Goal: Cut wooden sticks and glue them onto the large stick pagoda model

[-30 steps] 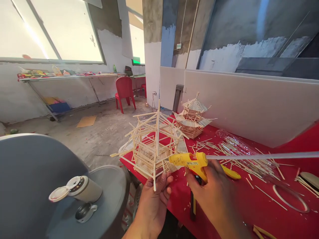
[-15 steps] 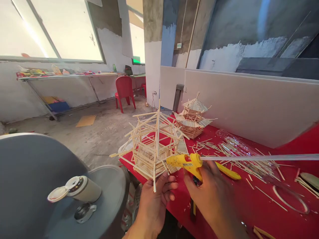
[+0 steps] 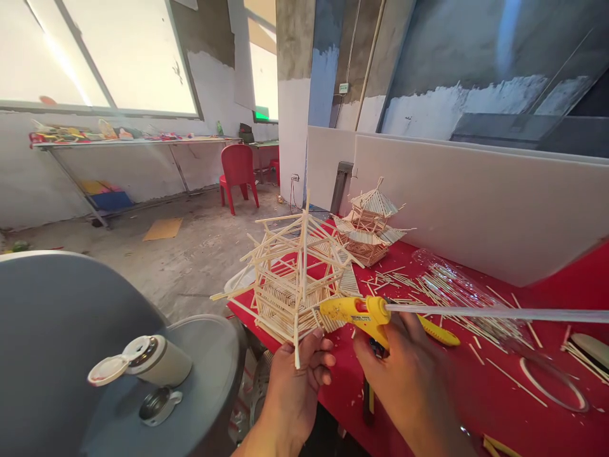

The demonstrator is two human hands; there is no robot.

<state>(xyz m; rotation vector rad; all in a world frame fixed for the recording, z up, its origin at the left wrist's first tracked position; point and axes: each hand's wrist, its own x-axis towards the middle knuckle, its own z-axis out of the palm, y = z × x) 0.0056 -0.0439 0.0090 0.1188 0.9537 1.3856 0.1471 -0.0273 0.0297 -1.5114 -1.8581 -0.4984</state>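
A pavilion model of thin wooden sticks point(image 3: 278, 282), with an open roof frame, stands at the near left end of the red table. My left hand point(image 3: 299, 374) is closed at its near corner, thumb and fingers pinching around a stick that slants down toward me. My right hand point(image 3: 404, 374) is wrapped round a yellow hot glue gun point(image 3: 354, 311). Its nozzle points left and reaches the model's near side, close to the corner stick. A long clear glue stick point(image 3: 476, 311) juts out of the gun's back to the right.
Behind stands a second stick pavilion point(image 3: 373, 219). Loose sticks, a plastic bag of sticks point(image 3: 461, 295), a yellow-handled tool point(image 3: 440, 331) and a tape roll point(image 3: 554, 384) lie on the red table point(image 3: 480, 393). At left, a grey stool point(image 3: 214, 355) holds a white flask point(image 3: 164, 362) and its cup.
The view has shifted slightly. The glue stick's far end sits a little lower. Both hands keep their grip, and the gun's nozzle stays by the model's near corner.
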